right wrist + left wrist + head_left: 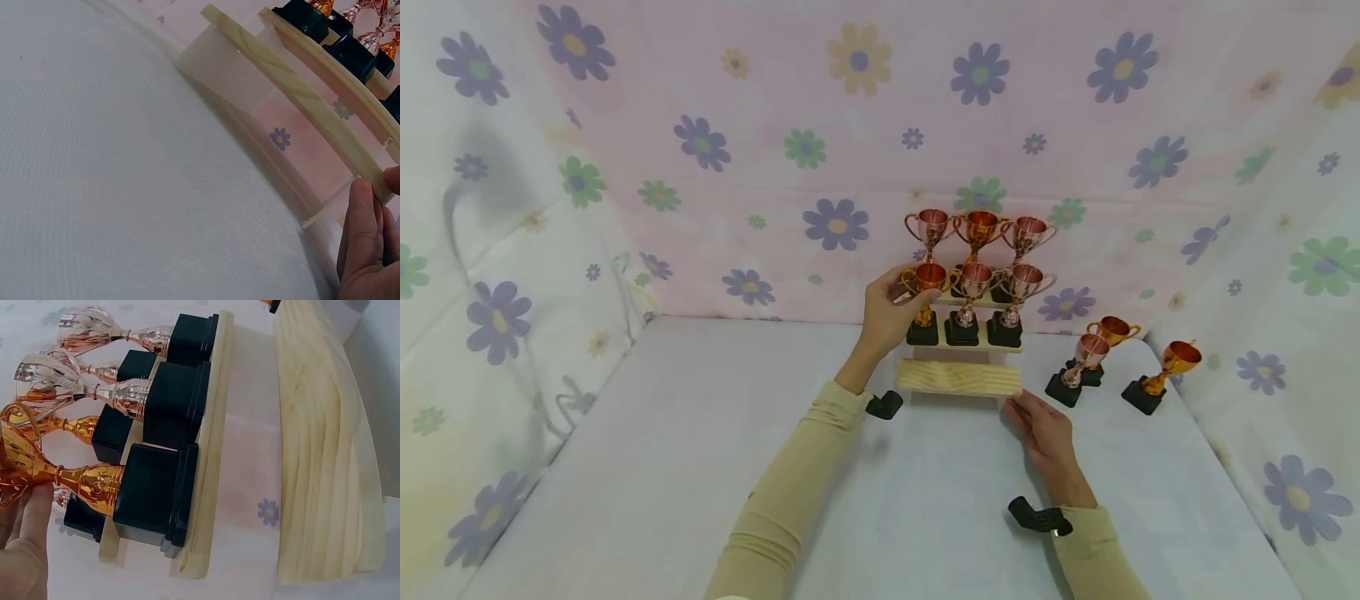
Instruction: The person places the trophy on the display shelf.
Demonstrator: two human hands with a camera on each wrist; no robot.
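Note:
A tiered wooden display stand (pixel 958 377) with clear side panels carries small trophies on black bases. My left hand (pixel 887 312) holds the gold trophy (pixel 94 487) at the left end of the middle step by its cup, thumb in front. Its black base sits on the step. Beside it stand two rose-gold trophies (pixel 975 283). On the top step, behind, are a gold trophy (pixel 980 229) between two rose-gold ones, their bases partly hidden. My right hand (pixel 369 244) pinches the right front corner of the lowest step, thumb above and fingers below.
Right of the stand, a rose-gold trophy (pixel 1086 354) stands in front of a gold trophy (pixel 1112 329). Another gold trophy (pixel 1176 362) is farther right, near the table edge. White cloth covers the table (pixel 700 433); flowered curtains (pixel 760 108) hang at the back and sides.

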